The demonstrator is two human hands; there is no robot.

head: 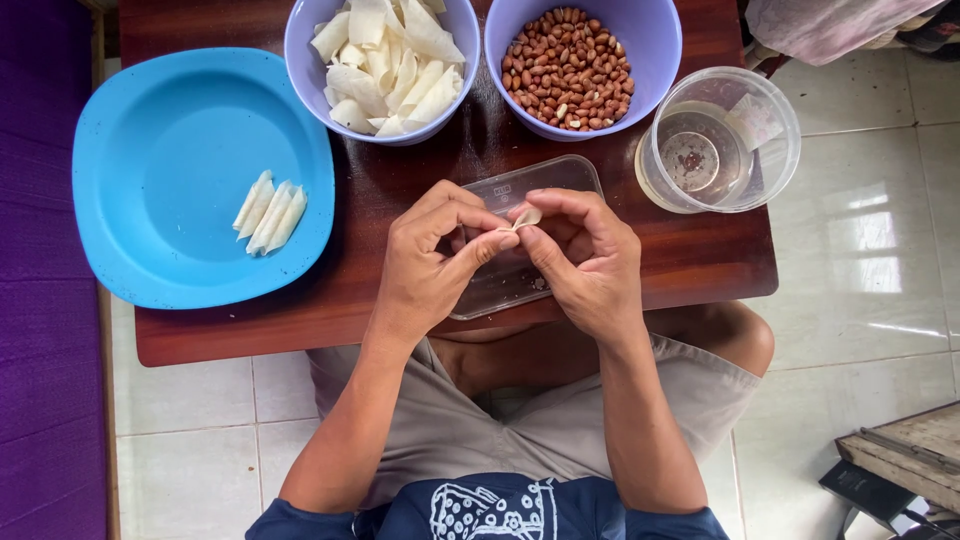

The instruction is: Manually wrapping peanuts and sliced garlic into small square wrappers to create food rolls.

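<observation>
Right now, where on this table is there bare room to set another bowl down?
Little bare wood is left: a strip right of the hands, below the clear tub, and a narrow band along the near edge under the blue plate. The plate itself is mostly bare around four rolls. The back is crowded by two purple bowls; the lid fills the middle.

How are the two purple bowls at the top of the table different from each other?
The left purple bowl holds pale, flat wrapper strips piled loosely above its rim; the right purple bowl holds small reddish-brown peanuts lying lower, below its rim. The left bowl stands next to the blue plate, the right one next to the clear round container. Both are round, the same purple, similar in size, and stand side by side on the wooden table.
</observation>
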